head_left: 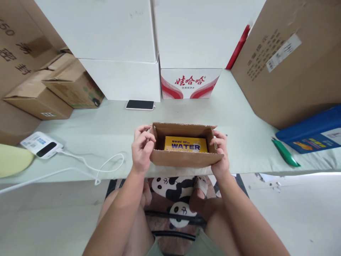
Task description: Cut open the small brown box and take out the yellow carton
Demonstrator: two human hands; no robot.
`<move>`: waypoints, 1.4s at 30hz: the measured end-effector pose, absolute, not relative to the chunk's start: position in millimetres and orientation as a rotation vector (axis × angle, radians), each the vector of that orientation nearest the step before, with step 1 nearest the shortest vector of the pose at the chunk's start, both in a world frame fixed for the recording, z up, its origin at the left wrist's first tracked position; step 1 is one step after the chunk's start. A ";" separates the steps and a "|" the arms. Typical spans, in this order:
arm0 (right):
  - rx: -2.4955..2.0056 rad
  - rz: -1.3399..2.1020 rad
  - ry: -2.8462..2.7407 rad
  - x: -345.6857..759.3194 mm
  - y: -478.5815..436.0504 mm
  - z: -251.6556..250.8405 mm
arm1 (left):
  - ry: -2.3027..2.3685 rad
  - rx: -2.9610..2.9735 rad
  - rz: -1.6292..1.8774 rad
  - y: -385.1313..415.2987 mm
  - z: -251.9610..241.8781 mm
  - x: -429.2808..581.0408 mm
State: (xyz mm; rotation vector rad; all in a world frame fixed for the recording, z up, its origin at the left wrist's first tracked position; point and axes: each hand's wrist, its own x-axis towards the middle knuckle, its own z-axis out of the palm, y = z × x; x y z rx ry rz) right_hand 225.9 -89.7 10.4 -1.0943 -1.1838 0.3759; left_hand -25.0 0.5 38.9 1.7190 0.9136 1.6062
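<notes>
Between my hands is a small brown cardboard box (183,159), its top uncovered, near the front edge of the table. Inside it lies a yellow pack (183,139) with "WATER" printed in blue. My left hand (143,147) grips the box's left end, with the thumb at the near corner and the fingers over the end wall. On the other end, my right hand (221,154) holds the wall in the same manner, its fingers curled round the edge. The underside of the box and the lower part of the yellow pack are hidden.
Behind the box lies a phone (140,105) before stacked white cartons (119,80). On the left are brown boxes (39,96) and a white device (42,145) with a cable (87,164). A green cutter (286,153) and blue package (314,131) lie right.
</notes>
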 end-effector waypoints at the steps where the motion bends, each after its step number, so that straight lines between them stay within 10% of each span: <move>1: -1.093 0.378 -1.183 225.7 -89.9 10.5 | 0.891 1.739 1.594 0.9 38.4 -26.1; 42: -1.113 0.437 -1.163 225.0 -91.2 10.6 | 0.838 1.798 1.472 3.9 31.4 -29.7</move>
